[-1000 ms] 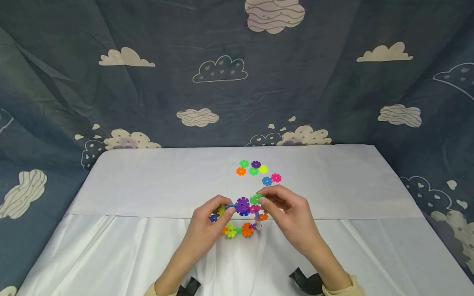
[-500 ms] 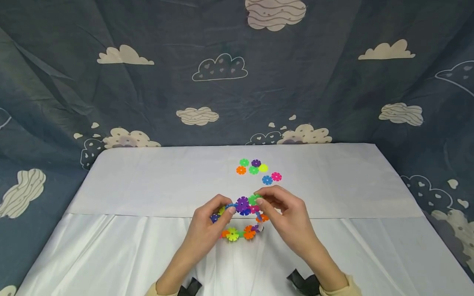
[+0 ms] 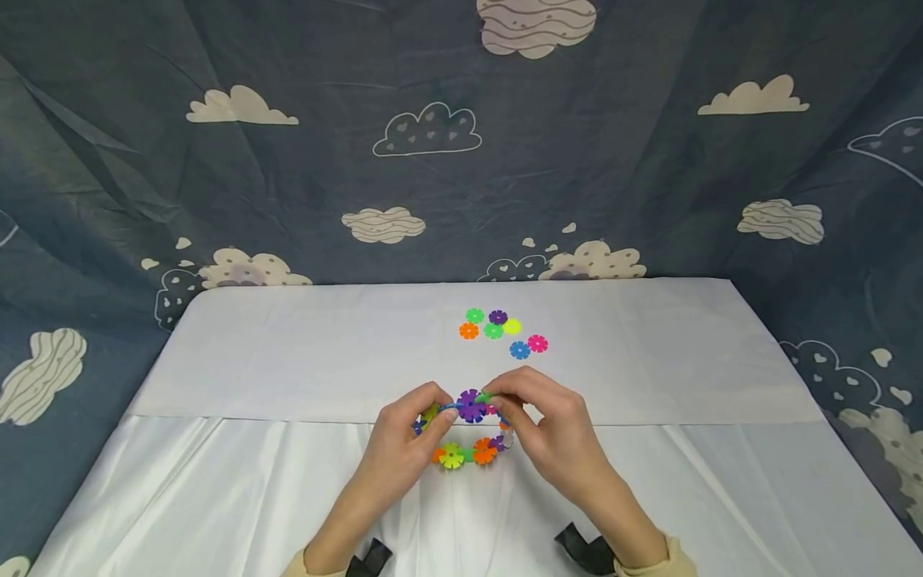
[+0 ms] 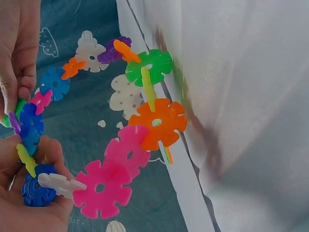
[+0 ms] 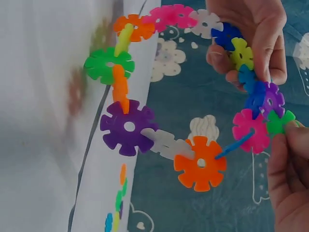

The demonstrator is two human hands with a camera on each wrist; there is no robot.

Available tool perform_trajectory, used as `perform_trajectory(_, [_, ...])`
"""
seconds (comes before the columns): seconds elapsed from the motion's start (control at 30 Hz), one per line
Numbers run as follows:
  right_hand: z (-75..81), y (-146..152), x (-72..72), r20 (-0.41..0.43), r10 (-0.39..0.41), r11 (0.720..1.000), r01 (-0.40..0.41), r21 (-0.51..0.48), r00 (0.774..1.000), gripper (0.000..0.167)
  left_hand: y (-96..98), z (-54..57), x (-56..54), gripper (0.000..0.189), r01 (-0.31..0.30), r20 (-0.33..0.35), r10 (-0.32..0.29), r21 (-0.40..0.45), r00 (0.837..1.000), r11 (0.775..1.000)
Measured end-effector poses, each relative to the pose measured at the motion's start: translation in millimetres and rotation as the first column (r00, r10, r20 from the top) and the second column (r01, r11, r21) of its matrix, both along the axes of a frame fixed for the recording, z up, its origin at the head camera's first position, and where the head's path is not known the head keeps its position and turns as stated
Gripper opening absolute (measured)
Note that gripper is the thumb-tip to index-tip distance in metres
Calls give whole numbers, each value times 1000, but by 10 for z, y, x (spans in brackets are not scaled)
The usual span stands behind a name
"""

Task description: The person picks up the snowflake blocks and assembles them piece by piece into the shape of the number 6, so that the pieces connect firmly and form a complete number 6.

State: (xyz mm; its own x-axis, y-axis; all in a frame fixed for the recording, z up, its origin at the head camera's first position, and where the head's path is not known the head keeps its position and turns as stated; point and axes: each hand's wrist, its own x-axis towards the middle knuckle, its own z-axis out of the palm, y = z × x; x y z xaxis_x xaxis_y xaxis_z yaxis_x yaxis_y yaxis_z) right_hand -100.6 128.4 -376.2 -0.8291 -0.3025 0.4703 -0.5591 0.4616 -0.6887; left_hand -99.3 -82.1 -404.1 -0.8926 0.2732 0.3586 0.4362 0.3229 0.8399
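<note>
A closed-looking ring of linked plastic snowflake discs (image 3: 451, 456) in many colours hangs between the two hands above the white cloth. With thumb and fingers, my left hand (image 3: 404, 437) grips the ring's left part, near a light blue disc (image 5: 246, 78) and a yellow disc (image 5: 242, 54). A green snowflake disc (image 5: 279, 122) is pinched between the thumb and fingers of my right hand (image 3: 558, 437). It meets the edge of a purple disc (image 3: 472, 407); whether their slots are joined I cannot tell. A pink disc (image 5: 251, 130) hangs close below it.
Farther back on the white-covered table (image 3: 288, 353) lie several loose discs, among them an orange one (image 3: 469, 331), a blue one (image 3: 520, 350) and a pink one (image 3: 538, 344). A dark cloud-print cloth (image 3: 577, 160) hangs behind the table.
My right hand has shifted left and slightly down, bringing the green disc against the purple one and turning it nearly edge-on. My left hand has stayed almost in place.
</note>
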Motion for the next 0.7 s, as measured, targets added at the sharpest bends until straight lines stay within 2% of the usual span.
perform_trajectory(0.13, [-22,0,-8,20,-5,1000,6,-30,1000,27,7,0,1,6,6,29,-6,15,1000,1000])
perform_trajectory(0.27, [-57,13,-24,102,-26,994,36,-98,994,24,-3,1,-3,6,23,110,-28,47,994,999])
perform_trajectory(0.47, [-89,73,-65,186,-25,985,56,-165,982,22,-55,20,-16,6,15,233,-44,125,972,992])
perform_trajectory(0.6, [-97,108,-101,199,-24,985,58,-165,980,20,-72,-4,-42,6,40,281,-103,220,954,975])
perform_trajectory(0.7, [-115,116,-123,240,-18,988,55,-146,971,19,-67,-32,-60,11,69,304,-158,285,939,956])
